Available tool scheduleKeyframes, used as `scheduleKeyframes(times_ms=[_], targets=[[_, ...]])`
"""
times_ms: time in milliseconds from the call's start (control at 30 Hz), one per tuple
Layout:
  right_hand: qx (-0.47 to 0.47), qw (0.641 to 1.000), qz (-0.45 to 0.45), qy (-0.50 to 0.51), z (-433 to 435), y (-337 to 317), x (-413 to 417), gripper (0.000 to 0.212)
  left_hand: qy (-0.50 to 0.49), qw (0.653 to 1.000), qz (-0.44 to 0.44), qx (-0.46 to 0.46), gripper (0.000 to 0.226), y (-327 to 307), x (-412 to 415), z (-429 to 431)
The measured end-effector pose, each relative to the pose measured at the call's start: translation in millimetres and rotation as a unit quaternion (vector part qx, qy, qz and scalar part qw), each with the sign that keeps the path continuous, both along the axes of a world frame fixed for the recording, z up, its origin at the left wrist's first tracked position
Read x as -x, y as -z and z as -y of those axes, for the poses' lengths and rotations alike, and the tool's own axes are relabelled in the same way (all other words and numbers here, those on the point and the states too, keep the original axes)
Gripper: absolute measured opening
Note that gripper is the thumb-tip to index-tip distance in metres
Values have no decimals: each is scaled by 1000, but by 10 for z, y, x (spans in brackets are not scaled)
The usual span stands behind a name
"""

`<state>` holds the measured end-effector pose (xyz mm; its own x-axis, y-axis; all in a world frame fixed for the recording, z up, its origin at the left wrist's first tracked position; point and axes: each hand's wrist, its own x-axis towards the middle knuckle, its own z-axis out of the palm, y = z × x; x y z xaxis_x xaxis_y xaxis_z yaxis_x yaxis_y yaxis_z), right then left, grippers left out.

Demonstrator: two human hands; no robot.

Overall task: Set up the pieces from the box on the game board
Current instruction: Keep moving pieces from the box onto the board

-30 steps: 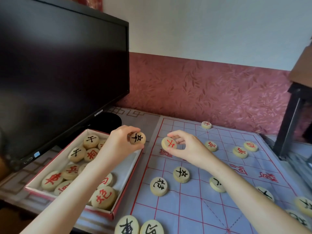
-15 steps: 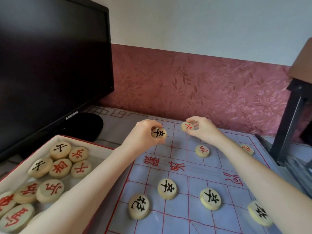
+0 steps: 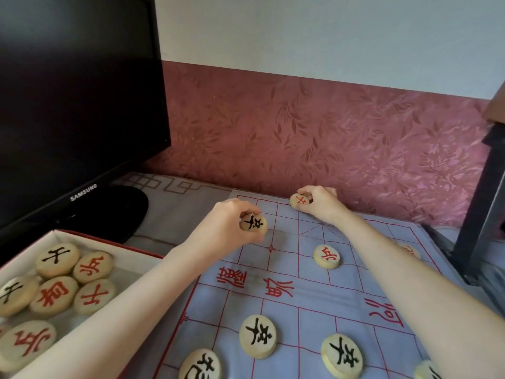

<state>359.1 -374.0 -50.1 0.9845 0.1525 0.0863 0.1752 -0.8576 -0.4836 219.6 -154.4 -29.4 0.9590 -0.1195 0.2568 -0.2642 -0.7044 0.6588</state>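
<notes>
Compared with a second ago, both hands have gone out from beside the box to the far end of the game board [image 3: 308, 318], and in the last half second they have barely shifted. My right hand [image 3: 321, 203] sits at the board's far edge line, its fingers pinching a red-marked piece [image 3: 299, 201] tipped with its face toward me; I cannot tell whether its rim touches the board. My left hand [image 3: 229, 225] is over the far left part of the grid, fingers curled round a black-marked piece [image 3: 253, 225], held clear of the surface as far as I can see. The pieces are thick round discs of pale wood with painted characters. The board is a soft blue sheet printed with red lines and red characters, and it wrinkles slightly. A red soldier piece [image 3: 326, 256] lies flat on it between my forearms, and three black pieces [image 3: 258, 336] lie nearer me. The box [image 3: 123, 255] stands to the left of the board, white inside with a red rim, holding loose pieces [image 3: 53, 296] in red and black; my left forearm crosses its near corner. A glossy black monitor [image 3: 68, 91] on a round foot [image 3: 123, 212] stands behind the box on the grey patterned worktop [image 3: 175, 198]. Maroon leaf-patterned wallpaper [image 3: 328, 138] runs behind, and a dark furniture leg [image 3: 483, 201] stands at the right.
</notes>
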Motion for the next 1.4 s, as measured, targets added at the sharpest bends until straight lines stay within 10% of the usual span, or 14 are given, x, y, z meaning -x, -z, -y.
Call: scheduleKeyframes(times_ms=[300,700,1400], targets=[[122,992,10,-26,-121,-15,132,47,6,1000,12,-10,47,-51,111,-17],[25,996,11,-87,-81,-290,1032,38,47,999,18,-6,40,-176,525,75],[-26,982,-28,-186,-403,-231,2208,33,4,968,19,-252,53,232,1316,-652]])
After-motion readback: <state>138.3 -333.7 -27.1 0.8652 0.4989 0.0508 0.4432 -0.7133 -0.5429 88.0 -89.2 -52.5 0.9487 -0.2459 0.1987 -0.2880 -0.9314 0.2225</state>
